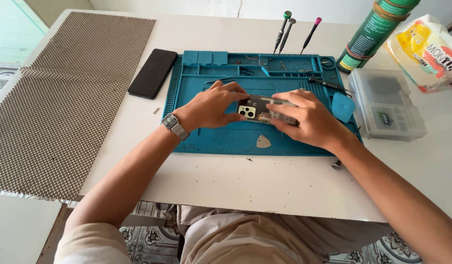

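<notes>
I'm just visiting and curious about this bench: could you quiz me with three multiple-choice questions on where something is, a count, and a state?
1. Where does the black phone lie?
A. left of the blue mat
B. inside the clear box
C. on the chequered mat

2. How many screwdrivers stand upright behind the mat?
A. one
B. three
C. five

3. The opened phone is
A. held by both hands
B. lying untouched
C. held by one hand

A: it rests on the table beside the mat's left edge.
B: three handles show.
A: left hand and right hand both grip it.
</notes>
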